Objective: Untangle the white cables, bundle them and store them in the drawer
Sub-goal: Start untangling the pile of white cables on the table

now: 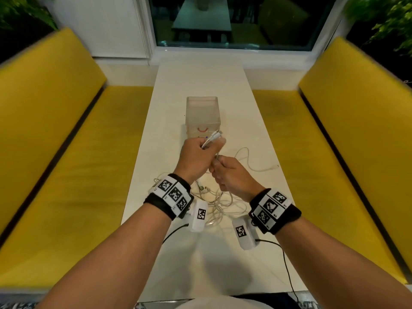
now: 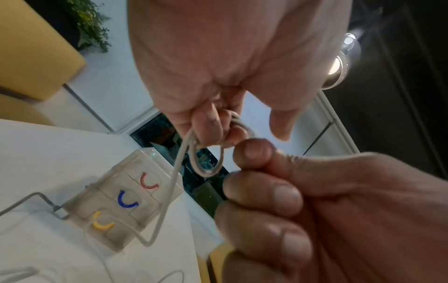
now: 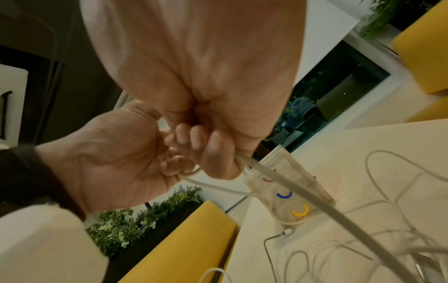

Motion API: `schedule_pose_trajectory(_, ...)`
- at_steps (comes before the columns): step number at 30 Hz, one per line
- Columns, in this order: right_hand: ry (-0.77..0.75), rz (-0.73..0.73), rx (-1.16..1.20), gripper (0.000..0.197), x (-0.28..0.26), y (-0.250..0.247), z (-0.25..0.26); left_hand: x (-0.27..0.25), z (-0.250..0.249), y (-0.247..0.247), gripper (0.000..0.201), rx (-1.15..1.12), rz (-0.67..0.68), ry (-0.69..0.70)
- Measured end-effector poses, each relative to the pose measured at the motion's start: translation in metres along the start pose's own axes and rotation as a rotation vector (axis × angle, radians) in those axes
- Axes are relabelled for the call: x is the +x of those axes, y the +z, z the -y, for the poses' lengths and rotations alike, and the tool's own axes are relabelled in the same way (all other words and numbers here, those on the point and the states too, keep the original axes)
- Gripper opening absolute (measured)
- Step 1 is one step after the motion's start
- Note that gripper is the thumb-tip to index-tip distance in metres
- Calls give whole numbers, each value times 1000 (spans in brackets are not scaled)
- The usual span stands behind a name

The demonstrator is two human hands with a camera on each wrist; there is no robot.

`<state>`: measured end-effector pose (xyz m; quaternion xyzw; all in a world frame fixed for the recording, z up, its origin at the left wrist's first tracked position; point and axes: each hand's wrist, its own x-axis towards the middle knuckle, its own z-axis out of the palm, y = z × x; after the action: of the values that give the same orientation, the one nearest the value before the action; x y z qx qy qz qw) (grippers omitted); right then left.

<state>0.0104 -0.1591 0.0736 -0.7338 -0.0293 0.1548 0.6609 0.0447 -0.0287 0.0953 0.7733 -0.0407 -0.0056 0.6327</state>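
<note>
- Both your hands hold one white cable (image 1: 211, 139) above the table (image 1: 200, 81): left hand (image 1: 197, 157) fingers curled round its folded plug ends, right hand (image 1: 231, 175) pinching it below.
- Tangled white cables (image 1: 219, 204) lie under your wrists.
- Clear drawer box (image 1: 202, 114) stands just beyond your hands.

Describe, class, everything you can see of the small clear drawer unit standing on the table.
The drawer unit is a small box of clear, slightly frosted plastic, standing upright on the white table beyond both hands. Its front stacks three drawers, each with a curved handle: red on top, blue in the middle, yellow at the bottom. All three look closed. White cables trail across the table at its base; neither hand touches the unit.
</note>
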Motion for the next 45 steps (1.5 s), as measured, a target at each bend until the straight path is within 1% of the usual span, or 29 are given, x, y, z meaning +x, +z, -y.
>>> schedule_pose_trajectory(2, -17, 0, -5, 26, 2, 3, 1, -2, 5, 3, 45, 41, 23, -1)
schedule_pose_trajectory(5, -37, -6, 3, 34, 3, 6, 0, -3, 2, 4, 34, 29, -22, -1)
schedule_pose_trajectory(7, -62, -11, -4, 36, 2, 8, -7, 0, -10, -2, 25, -9, -112, 28)
schedule_pose_trajectory(9, -85, -20, -39, 38, -2, 11, -24, 8, -21, -16, 24, -77, -247, 26)
schedule_pose_trajectory(11, -68, -53, -64, 41, -10, 15, -51, 21, -30, -33, 24, -163, -370, -1)
schedule_pose_trajectory(13, -57, -59, -75, 45, -19, 19, -79, 29, -39, -49, 24, -274, -437, -6)
schedule_pose_trajectory(15, -18, -57, -88, 56, -25, 22, -101, 33, -42, -57, 25, -346, -461, 13)
schedule_pose_trajectory(16, 3, -55, -94, 58, -26, 22, -107, 33, -41, -58, 25, -349, -461, 23)
schedule_pose_trajectory(18, 23, -63, -100, 52, -26, 20, -109, 29, -35, -56, 30, -301, -446, 31)
schedule_pose_trajectory(21, -15, -122, -101, 43, -20, 16, -90, 18, -20, -43, 30, -193, -387, -6)
schedule_pose_trajectory(22, -36, -147, -93, 42, -16, 14, -81, 13, -13, -36, 31, -148, -341, -22)
schedule_pose_trajectory(24, -77, -178, -118, 42, -8, 12, -59, 0, -3, -22, 43, -74, -188, -49)
schedule_pose_trajectory(26, -129, -153, -195, 40, -2, 9, -38, -12, 7, -9, 53, -6, -30, -81)
schedule_pose_trajectory(27, -160, -124, -238, 39, 0, 8, -31, -17, 10, -4, 52, 18, 20, -87)
schedule_pose_trajectory(28, -188, -88, -280, 37, 2, 8, -25, -20, 12, 0, 49, 29, 40, -79)
schedule_pose_trajectory(31, -223, -14, -331, 35, 1, 8, -18, -19, 8, 4, 38, 10, 9, -84)
schedule_pose_trajectory(34, -204, -26, -232, 37, -5, 5, -23, -10, -5, -3, 29, 11, -58, -23)
schedule_pose_trajectory(36, -170, -46, -168, 40, -9, 5, -36, -3, -19, -13, 29, -17, -134, 21)
schedule_pose_trajectory(39, -77, -82, -122, 43, -17, 7, -70, 10, -32, -27, 31, -80, -231, 23)
schedule_pose_trajectory(40, -51, -63, -143, 44, -20, 7, -82, 14, -33, -31, 31, -104, -245, 27)
schedule_pose_trajectory(42, 14, 58, -237, 47, -26, 8, -103, 19, -34, -37, 31, -166, -268, 25)
schedule_pose_trajectory(43, 61, 126, -276, 44, -28, 9, -110, 20, -33, -38, 30, -200, -280, 24)
schedule_pose_trajectory(45, 144, 197, -281, 33, -30, 9, -121, 20, -32, -40, 28, -260, -313, 19)
